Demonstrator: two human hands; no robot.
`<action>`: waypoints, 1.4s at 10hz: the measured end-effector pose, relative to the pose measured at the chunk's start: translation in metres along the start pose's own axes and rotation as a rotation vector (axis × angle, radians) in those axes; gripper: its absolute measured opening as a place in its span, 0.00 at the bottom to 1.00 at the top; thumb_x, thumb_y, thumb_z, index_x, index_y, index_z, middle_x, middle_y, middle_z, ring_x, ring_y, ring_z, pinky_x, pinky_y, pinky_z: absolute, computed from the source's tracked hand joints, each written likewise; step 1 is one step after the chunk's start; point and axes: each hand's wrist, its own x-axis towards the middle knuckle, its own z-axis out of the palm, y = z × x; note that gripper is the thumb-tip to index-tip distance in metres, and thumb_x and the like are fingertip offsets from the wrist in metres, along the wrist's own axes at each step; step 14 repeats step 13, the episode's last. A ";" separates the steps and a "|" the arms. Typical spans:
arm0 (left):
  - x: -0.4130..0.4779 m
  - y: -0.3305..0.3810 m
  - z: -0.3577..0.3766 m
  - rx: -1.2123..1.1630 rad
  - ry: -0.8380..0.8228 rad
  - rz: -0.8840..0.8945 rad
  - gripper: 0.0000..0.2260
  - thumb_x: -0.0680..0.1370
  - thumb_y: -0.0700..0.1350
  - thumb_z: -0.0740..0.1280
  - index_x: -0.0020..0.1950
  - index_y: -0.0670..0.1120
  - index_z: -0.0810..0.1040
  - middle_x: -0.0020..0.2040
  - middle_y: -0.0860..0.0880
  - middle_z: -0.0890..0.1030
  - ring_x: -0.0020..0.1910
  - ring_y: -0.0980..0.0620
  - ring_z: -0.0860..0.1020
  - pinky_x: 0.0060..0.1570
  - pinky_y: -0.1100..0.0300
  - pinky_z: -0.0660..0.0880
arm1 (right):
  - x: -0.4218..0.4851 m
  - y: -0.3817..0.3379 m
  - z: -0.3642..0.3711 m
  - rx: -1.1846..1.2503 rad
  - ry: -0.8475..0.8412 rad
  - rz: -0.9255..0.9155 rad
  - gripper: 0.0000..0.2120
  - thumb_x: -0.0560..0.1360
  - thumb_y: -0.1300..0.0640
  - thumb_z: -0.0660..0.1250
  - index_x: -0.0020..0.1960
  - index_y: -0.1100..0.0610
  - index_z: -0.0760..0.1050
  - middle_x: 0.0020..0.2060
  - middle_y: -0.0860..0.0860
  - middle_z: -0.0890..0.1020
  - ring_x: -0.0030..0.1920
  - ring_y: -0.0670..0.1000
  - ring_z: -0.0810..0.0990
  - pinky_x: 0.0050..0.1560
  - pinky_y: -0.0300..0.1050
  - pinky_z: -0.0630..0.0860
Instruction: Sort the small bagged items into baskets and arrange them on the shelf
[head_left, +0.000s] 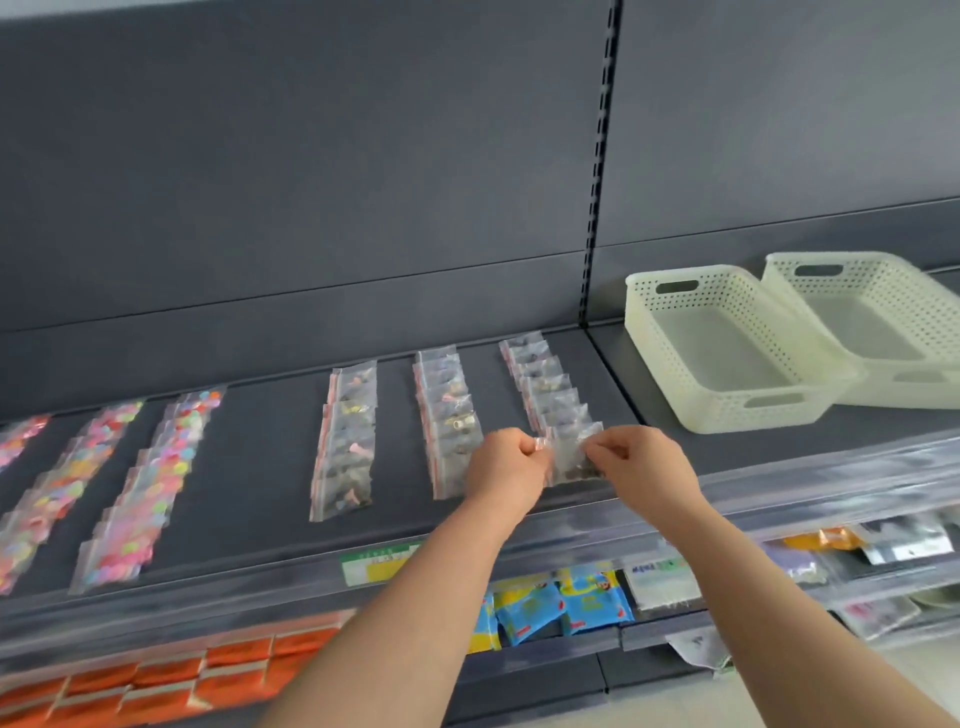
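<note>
**Hands lift nearest bag from the right-hand row**

Both hands pinch one clear zip bag at the near end of the rightmost row on the dark shelf: left hand clamped on its left edge, right hand on its right, probably to peel it free of the overlapping row. Further rows lie to the left, the far-left ones with pastel contents, apparently grouped by kind for sorting. Two empty cream baskets wait far right, overlapping, within reach.
</note>
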 end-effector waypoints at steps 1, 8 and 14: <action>0.004 0.011 0.019 0.152 0.033 0.018 0.09 0.78 0.47 0.65 0.41 0.43 0.79 0.39 0.45 0.83 0.41 0.43 0.81 0.39 0.55 0.75 | 0.012 0.011 -0.007 -0.066 0.050 0.036 0.09 0.77 0.52 0.65 0.55 0.49 0.79 0.46 0.45 0.83 0.44 0.48 0.79 0.43 0.43 0.75; 0.013 0.005 0.026 0.251 0.207 -0.069 0.11 0.78 0.51 0.66 0.59 0.50 0.74 0.49 0.51 0.83 0.47 0.48 0.82 0.48 0.52 0.79 | 0.026 0.031 -0.012 -0.179 -0.088 -0.095 0.15 0.77 0.48 0.63 0.63 0.50 0.73 0.52 0.47 0.78 0.48 0.50 0.78 0.46 0.45 0.76; -0.102 -0.037 -0.050 0.631 0.396 0.177 0.08 0.81 0.51 0.62 0.60 0.55 0.75 0.56 0.60 0.76 0.58 0.59 0.73 0.52 0.64 0.70 | -0.044 0.014 -0.012 -0.534 0.092 -0.480 0.08 0.70 0.60 0.68 0.41 0.47 0.78 0.35 0.46 0.78 0.38 0.49 0.77 0.29 0.41 0.62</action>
